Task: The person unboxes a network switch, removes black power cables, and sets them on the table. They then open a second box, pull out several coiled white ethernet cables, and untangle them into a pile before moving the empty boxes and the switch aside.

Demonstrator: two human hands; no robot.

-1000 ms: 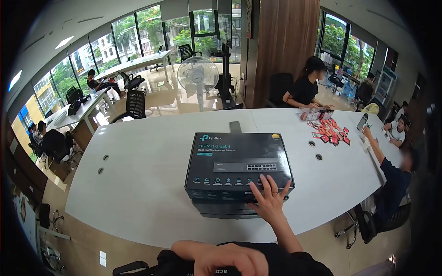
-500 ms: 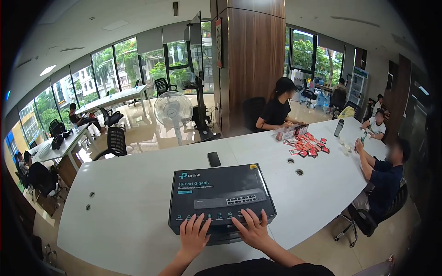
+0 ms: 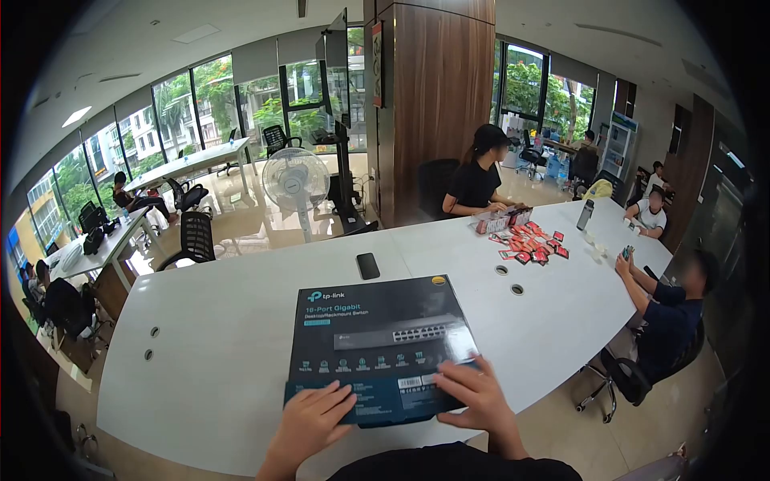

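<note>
A dark tp-link switch box (image 3: 377,321) lies on the white table (image 3: 216,337) in front of me, its printed top facing up and its teal front side now in view. My left hand (image 3: 314,417) rests on the front left part of the box, fingers extended over the teal side. On the front right, my right hand (image 3: 475,394) touches the box with its fingers apart and its thumb low near the front edge. Just beyond the box's back edge lies a black phone (image 3: 367,266).
A person in black (image 3: 477,180) sits across the table near red and black packets (image 3: 533,242) and a grey bottle (image 3: 585,215). Another person (image 3: 670,309) sits at the right, holding something small. A fan (image 3: 297,183) stands behind the table.
The box's near side has come into view as the box tilted or turned slightly. Both hands have shifted from the top's front edge, the left one down and leftward, the right one rightward.
</note>
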